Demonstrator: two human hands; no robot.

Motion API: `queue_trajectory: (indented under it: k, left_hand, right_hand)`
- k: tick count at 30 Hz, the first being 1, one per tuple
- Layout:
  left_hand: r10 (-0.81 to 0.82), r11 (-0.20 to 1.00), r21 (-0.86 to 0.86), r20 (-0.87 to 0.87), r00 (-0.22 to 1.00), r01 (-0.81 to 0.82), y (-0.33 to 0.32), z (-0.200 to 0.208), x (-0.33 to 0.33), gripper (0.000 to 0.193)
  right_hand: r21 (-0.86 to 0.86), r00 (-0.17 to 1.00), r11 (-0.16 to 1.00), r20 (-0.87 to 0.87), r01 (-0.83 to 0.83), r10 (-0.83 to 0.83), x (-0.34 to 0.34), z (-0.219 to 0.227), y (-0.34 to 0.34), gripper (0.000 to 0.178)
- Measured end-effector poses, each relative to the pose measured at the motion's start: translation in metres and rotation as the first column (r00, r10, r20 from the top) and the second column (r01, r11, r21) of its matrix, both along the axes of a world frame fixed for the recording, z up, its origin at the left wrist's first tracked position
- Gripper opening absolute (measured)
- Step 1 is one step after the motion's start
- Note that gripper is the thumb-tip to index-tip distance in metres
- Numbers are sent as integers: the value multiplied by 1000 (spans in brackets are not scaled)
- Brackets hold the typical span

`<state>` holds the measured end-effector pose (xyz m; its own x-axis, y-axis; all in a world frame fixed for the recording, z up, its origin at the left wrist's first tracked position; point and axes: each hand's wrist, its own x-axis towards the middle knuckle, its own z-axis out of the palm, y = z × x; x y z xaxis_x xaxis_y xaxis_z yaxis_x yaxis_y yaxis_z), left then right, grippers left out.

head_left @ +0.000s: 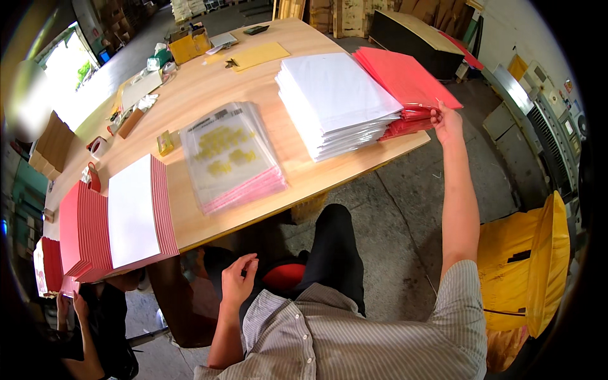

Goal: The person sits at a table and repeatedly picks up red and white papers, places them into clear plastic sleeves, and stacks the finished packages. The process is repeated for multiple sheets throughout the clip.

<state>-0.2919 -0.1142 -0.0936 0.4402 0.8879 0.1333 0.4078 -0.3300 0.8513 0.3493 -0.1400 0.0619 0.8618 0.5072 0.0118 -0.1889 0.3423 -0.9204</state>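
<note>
My right hand (448,121), at the end of an outstretched arm, pinches the near right corner of the top red packet (408,76) in a stack. Those packets look to be in shiny clear plastic and lie at the table's right end. Against them leans a tall stack of white packets (339,88), its layers slightly uneven. My left hand (239,278) hovers above my lap, off the table, with loosely bent fingers and nothing in it. Nearest to it on the table is a pile of clear plastic bags (231,152) with yellow print and pink lower edges.
Pink-edged stacks, one topped white (133,209) and one red (82,228), stand on the wooden table (304,183) at left. Beyond are a tape roll (98,148) and a yellow envelope (263,56). Another person's hands (73,304) work lower left. A yellow sack (525,266) stands at right.
</note>
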Motion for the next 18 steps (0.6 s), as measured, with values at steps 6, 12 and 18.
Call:
queue_trajectory:
  k: [6,12,18]
  left_hand:
    - [44,998,-40,-41,998,-46,-8,-5,-14,17]
    - [30,997,-65,-46,999,-33,-14,-5,-17,18]
    - [40,999,-24,-35,999,-41,-13,-16,-18,15]
  right_hand:
    - [-48,999,998,33,-28,29,1,4,-1,25]
    - [-252,958,945,245,211,-149,1,3,-19,32]
    - [161,-27,879,986,449,-166,-122,-5,9,22]
